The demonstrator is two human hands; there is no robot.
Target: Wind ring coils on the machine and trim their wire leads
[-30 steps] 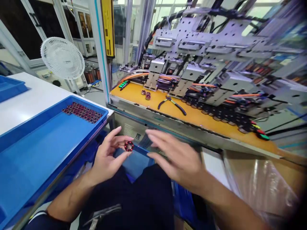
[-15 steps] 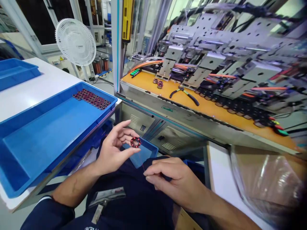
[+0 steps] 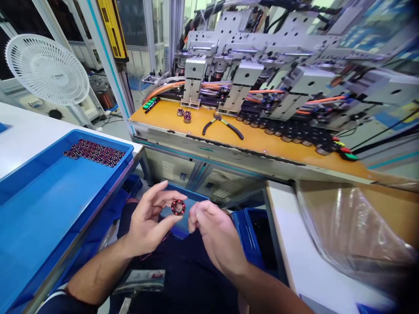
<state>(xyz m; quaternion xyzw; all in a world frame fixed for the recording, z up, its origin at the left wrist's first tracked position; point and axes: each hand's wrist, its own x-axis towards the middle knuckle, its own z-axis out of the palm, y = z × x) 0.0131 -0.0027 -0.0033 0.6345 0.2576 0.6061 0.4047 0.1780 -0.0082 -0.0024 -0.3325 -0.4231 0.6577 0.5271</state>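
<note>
over the lap, just ahead of the dark trousers, held a small red-and-black wound ring (image 3: 177, 207) pinched between thumb and fingertips of the left hand (image 3: 147, 220), other fingers fanned up. brought the right hand (image 3: 209, 231) close beside it, fingers curled tight into a near fist, just to the right of the ring; couldn't tell whether anything sat pinched inside. sat beside a big blue tray (image 3: 39, 205) on the left, a cluster of the same dark red rings (image 3: 94, 152) lying in its far corner. faced an orange machine bench (image 3: 262, 148) with pliers (image 3: 222, 124) lying on it, a white fan (image 3: 47, 69) standing back left.
</note>
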